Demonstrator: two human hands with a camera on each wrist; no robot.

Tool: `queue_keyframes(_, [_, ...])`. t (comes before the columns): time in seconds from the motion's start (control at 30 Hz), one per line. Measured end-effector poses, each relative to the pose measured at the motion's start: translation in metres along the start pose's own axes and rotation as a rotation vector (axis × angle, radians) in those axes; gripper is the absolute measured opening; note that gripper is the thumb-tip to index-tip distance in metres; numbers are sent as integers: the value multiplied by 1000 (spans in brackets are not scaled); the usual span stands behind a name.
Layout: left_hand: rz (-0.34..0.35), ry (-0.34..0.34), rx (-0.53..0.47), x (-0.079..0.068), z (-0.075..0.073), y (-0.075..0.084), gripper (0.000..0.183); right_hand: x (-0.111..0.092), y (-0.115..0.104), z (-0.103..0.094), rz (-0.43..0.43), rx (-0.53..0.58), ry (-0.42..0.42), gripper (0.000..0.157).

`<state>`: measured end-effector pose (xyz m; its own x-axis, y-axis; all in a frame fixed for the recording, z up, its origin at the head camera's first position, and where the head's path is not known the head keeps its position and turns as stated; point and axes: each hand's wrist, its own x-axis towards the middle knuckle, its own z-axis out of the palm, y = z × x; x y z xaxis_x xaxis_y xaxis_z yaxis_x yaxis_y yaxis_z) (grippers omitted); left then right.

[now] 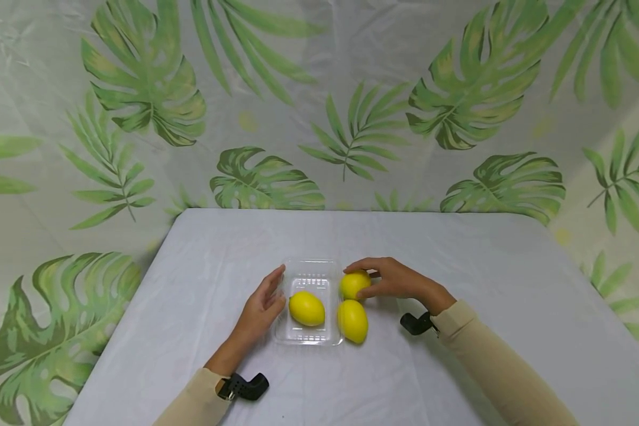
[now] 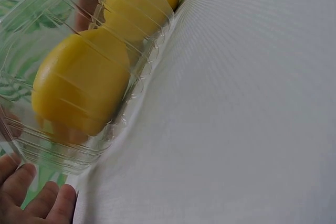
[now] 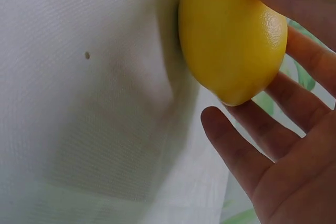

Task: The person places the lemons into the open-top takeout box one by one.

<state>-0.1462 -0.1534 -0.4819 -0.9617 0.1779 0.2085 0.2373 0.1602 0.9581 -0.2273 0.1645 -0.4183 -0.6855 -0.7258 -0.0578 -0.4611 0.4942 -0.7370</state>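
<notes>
1. The clear plastic container (image 1: 315,283) sits on the white-covered table (image 1: 458,254), between the two hands.
2. The boxed lemon (image 1: 306,308) lies inside it, toward the nearer end.
3. The left hand (image 1: 262,305) stands at the container's left side, its grip loose with the fingers extended; whether they touch the wall, I cannot tell.
4. The right hand (image 1: 391,278) holds the far lemon (image 1: 353,285), its grip closed with thumb and fingers around the fruit, just right of the container.
5. The near lemon (image 1: 353,321) rests on the table just beside the container's right side, directly in front of the far lemon.
6. Beige sleeves (image 1: 500,367) cover both forearms; a leaf-patterned backdrop (image 1: 266,130) rises behind the table.
</notes>
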Motion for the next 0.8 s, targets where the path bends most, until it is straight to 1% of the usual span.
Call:
queue_keyframes(0.3, [-8,-6,3,1,0,0,58,0,1,3,18,-15,13,61])
queue_keyframes(0.6, [-11,-6,-1,1,-1,2,58,3,2,8,-15,-40,21,62])
queue_keyframes(0.8, [-13,-11,-11,0,0,1,58,4,5,10,-20,-62,26,60])
